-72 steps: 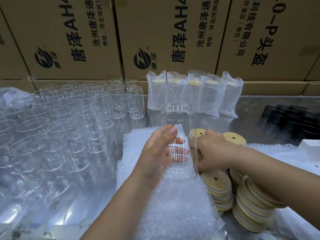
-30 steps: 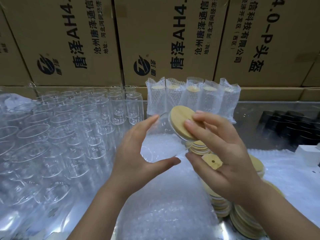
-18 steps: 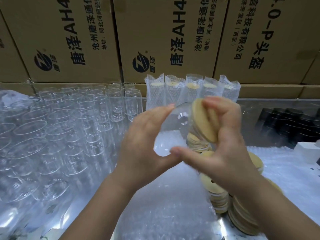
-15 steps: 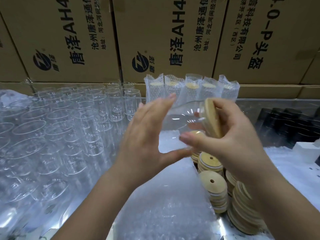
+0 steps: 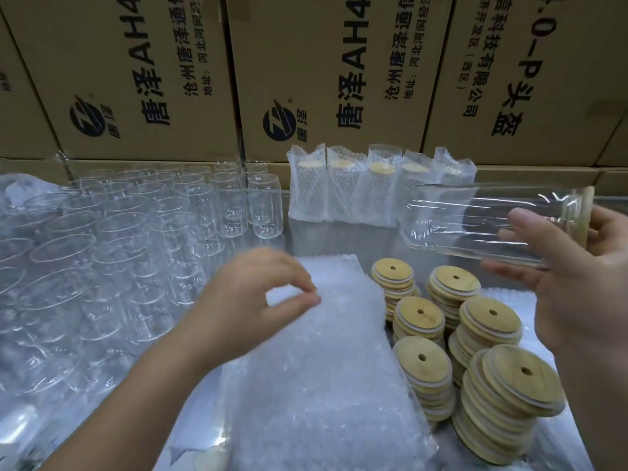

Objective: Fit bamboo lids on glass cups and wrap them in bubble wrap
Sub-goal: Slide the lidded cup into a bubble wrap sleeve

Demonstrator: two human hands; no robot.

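A: Right grip (image 5: 571, 283), holding what?
B: Curled round a glass cup (image 5: 475, 219), held sideways in the air above the lid stacks (image 5: 421, 362); bamboo lid (image 5: 590, 192) on its mouth.
A: Left grip (image 5: 251, 297)?
B: Thumb and forefinger pinch the bubble wrap (image 5: 323, 385) pile on the bench (image 5: 343, 239).

Pale tan bamboo lids (image 5: 421, 362); clear glass cups (image 5: 234, 212); whitish, bubble-dotted bubble wrap (image 5: 323, 385); brown cardboard boxes (image 5: 323, 45) printed with black characters and logos.

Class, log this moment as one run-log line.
right hand: holds cup sideways | lid: on cup | left hand: pinches bubble wrap
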